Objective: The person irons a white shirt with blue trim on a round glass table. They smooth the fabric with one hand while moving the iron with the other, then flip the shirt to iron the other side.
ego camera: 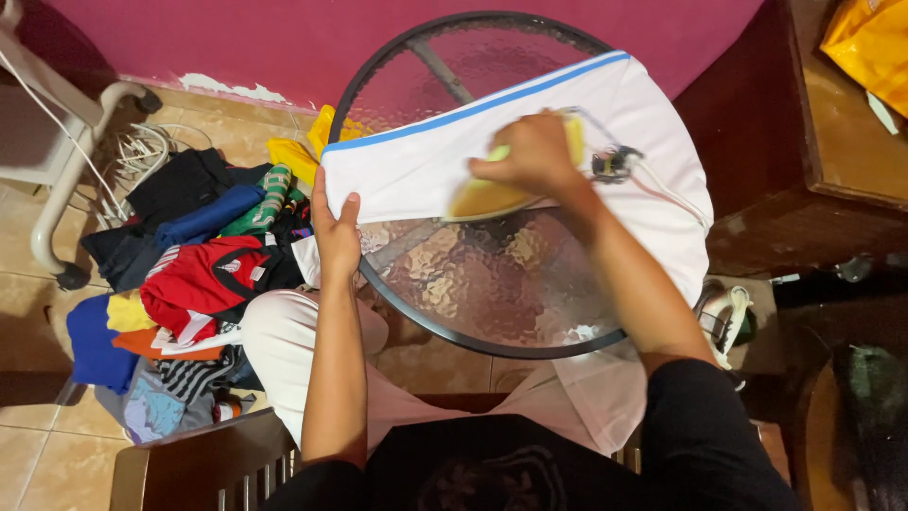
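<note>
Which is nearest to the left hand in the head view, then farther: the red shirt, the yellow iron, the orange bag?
From the left hand:
1. Red shirt, in the clothes pile just left of it.
2. Yellow iron, to its right on the white garment, under the right hand.
3. Orange bag, far top right corner.

right hand (pixel 532 151) gripping yellow iron (pixel 492 194), white garment (pixel 530 142), glass table (pixel 492 284)

A white garment (pixel 416 170) with a blue stripe along its far edge lies spread flat across the round glass worktop (pixel 492 284), its right side draping over the rim. A yellow iron (pixel 497 189) rests flat on it, near the garment's near edge.
</note>
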